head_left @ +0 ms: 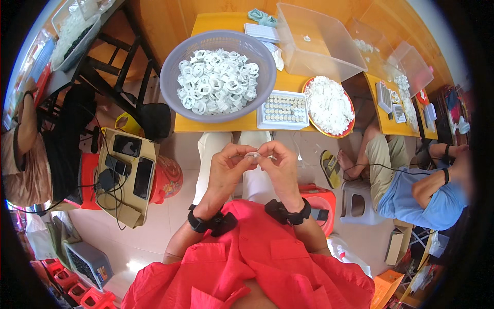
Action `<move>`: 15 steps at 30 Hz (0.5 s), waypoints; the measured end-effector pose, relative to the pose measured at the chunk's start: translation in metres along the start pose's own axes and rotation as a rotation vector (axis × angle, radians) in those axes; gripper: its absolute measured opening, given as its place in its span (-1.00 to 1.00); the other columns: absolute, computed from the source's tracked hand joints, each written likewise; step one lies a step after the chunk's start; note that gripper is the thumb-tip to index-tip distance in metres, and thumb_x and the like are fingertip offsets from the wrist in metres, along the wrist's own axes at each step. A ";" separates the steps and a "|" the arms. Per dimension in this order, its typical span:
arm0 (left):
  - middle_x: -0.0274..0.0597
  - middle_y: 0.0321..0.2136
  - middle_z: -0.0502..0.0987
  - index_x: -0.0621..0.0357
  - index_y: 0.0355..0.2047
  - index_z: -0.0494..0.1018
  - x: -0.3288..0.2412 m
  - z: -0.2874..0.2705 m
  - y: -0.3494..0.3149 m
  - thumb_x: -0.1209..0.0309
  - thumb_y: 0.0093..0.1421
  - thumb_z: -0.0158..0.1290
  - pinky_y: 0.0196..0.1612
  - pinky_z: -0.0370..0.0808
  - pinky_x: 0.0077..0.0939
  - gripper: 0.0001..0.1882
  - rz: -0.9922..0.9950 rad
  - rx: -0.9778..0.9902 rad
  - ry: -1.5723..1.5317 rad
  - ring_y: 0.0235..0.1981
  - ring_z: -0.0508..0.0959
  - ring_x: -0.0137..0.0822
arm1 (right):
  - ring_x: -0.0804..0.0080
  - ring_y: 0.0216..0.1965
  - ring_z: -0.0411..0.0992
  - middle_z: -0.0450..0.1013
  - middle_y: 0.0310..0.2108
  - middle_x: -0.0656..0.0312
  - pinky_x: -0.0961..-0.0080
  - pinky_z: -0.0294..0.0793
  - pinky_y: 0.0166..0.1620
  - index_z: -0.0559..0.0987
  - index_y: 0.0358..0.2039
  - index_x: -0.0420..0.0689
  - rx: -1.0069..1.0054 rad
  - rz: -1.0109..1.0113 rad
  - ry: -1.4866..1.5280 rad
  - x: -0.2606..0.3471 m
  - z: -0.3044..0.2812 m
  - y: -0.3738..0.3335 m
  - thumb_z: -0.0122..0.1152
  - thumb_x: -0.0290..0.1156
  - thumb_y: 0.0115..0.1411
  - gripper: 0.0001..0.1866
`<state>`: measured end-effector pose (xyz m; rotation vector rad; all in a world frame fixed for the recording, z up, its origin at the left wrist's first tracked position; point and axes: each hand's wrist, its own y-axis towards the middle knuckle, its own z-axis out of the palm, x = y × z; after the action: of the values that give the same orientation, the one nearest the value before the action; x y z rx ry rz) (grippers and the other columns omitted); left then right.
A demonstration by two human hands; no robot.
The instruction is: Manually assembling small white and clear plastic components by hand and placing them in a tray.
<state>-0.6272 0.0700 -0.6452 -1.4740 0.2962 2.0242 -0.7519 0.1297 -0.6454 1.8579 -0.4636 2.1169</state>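
Observation:
Both hands meet in front of my lap, just short of the table edge. My left hand (228,166) and my right hand (278,165) pinch one small whitish plastic piece (252,155) between thumbs and forefingers. Fingers cover much of it, so its exact shape cannot be told. Beyond my left hand stands a grey basin (168,90) heaped with white ring-shaped plastic parts (218,82). A white tray (283,125) holding rows of small round metallic pieces (284,107) sits beyond my right hand. Beside it, a red-rimmed plate (352,116) carries a pile of small white parts (328,104).
A clear plastic bin (319,41) rests on the yellow table (216,21). At left, a cardboard box (116,198) bears phones and cables near a seated person (31,165). Another person (411,190) sits at right beside a grey stool (355,203). A red stool (318,198) stands behind my right forearm.

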 end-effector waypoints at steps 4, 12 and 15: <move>-0.27 -0.35 0.30 0.33 -0.31 0.48 0.005 0.000 0.000 0.56 0.08 0.04 -0.26 0.49 -0.62 -0.85 0.069 -0.023 0.026 -0.33 0.52 -0.39 | 0.74 -0.57 0.30 0.38 -0.56 0.34 0.81 0.25 -0.54 0.44 -0.48 -0.23 -0.019 -0.068 -0.032 -0.010 0.003 0.001 0.10 -0.61 -0.04 -0.93; -0.33 -0.40 0.34 0.30 -0.36 0.50 0.013 -0.005 0.001 0.65 0.04 0.05 -0.27 0.54 -0.60 -0.87 0.155 -0.073 0.130 -0.38 0.51 -0.43 | 0.71 -0.58 0.35 0.38 -0.59 0.32 0.78 0.27 -0.54 0.42 -0.49 -0.23 -0.004 -0.060 -0.045 -0.006 0.007 -0.001 0.06 -0.61 -0.04 -0.94; -0.34 -0.41 0.34 0.30 -0.36 0.50 0.015 -0.006 0.003 0.65 0.03 0.06 -0.28 0.54 -0.62 -0.87 0.176 -0.072 0.155 -0.41 0.50 -0.46 | 0.70 -0.54 0.34 0.37 -0.56 0.33 0.77 0.29 -0.50 0.41 -0.49 -0.23 0.014 -0.021 -0.015 -0.006 0.007 0.000 0.08 -0.62 -0.02 -0.94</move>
<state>-0.6272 0.0700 -0.6611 -1.7067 0.4343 2.0790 -0.7452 0.1267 -0.6504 1.8795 -0.4318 2.0984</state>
